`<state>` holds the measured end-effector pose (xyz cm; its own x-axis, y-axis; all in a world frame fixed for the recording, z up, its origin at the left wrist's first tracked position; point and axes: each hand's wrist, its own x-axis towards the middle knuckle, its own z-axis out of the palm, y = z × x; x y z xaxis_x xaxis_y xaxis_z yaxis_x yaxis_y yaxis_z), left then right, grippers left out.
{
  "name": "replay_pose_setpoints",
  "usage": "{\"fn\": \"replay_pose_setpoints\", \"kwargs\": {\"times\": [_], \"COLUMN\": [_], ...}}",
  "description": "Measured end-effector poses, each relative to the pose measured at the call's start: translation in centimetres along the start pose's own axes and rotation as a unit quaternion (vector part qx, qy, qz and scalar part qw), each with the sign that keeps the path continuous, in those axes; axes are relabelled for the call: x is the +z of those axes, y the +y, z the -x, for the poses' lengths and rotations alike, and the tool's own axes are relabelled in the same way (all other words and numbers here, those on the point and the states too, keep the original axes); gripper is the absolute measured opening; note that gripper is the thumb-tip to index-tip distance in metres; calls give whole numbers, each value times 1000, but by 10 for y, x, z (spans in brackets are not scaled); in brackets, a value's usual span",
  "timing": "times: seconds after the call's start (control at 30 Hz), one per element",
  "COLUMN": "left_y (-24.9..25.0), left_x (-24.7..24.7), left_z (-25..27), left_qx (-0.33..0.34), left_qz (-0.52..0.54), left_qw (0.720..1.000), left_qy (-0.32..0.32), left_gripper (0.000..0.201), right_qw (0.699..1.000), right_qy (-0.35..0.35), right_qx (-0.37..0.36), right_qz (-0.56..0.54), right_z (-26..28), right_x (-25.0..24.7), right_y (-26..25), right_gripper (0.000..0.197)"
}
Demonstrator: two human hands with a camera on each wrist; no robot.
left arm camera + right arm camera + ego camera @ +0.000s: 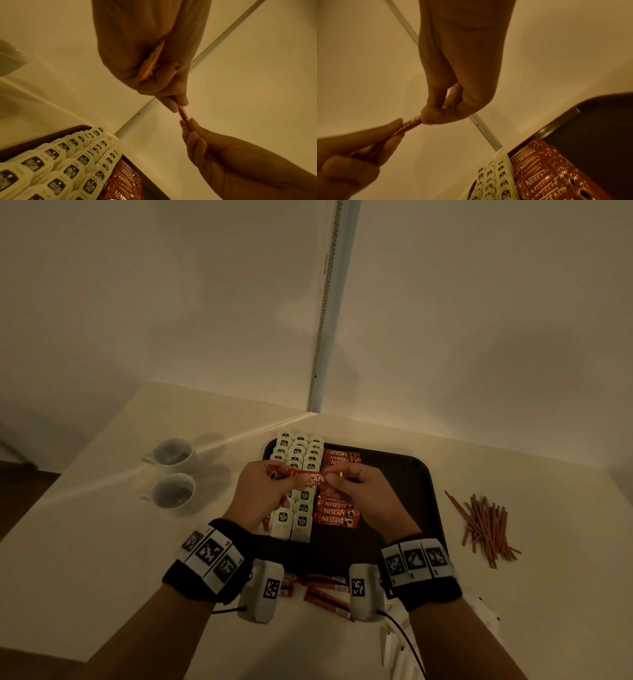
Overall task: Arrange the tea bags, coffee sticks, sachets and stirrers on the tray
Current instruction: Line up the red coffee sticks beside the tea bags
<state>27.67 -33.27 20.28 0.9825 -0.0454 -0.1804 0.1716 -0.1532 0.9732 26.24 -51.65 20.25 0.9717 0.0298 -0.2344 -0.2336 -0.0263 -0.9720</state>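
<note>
Both hands hold one red Nescafe coffee stick (pixel 306 476) level above the dark tray (pixel 424 484). My left hand (pixel 265 484) pinches its left end, and my right hand (pixel 359 484) pinches its right end. The stick (pixel 183 116) spans the gap between the two hands in the left wrist view, and the stick (pixel 410 125) does so in the right wrist view too. White tea bags (pixel 298 453) fill the tray's left side in rows. A column of red coffee sticks (pixel 337 513) lies beside them.
Two white cups (pixel 174 474) stand left of the tray. A heap of brown stirrers (pixel 486 525) lies right of it. More loose coffee sticks (pixel 325 594) lie on the table near my wrists, and white sachets (pixel 397 648) sit at the lower right. Walls meet behind the tray.
</note>
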Motion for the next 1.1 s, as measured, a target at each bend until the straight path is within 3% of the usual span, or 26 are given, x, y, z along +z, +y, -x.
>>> {"fn": "replay_pose_setpoints", "kwargs": {"times": [0.17, 0.37, 0.47, 0.57, 0.77, 1.1], "left_y": [-9, -13, -16, -26, -30, -33], "left_x": [-1, -5, -17, -30, -36, -39], "left_z": [-1, -1, -5, -8, -16, 2], "left_qx": [-9, -10, -59, -91, -141, -79], "left_qz": [2, 8, 58, 128, 125, 152], "left_qw": [1000, 1000, 996, 987, 981, 984], "left_qy": [11, 21, 35, 36, 53, 57], "left_gripper": [23, 27, 40, 36, 38, 30], "right_qw": [999, 990, 958, 928, 925, 921], "right_qy": [-38, 10, 45, 41, 41, 137], "right_qx": [15, -17, -9, 44, 130, 154], "right_qz": [23, 138, 284, 367, 354, 332], "right_z": [-1, -8, -14, -14, -12, -22], "right_x": [-12, -30, -51, -64, -60, -49], "right_y": [4, 22, 46, 73, 112, 125], "right_gripper": [17, 16, 13, 15, 15, 9]}}
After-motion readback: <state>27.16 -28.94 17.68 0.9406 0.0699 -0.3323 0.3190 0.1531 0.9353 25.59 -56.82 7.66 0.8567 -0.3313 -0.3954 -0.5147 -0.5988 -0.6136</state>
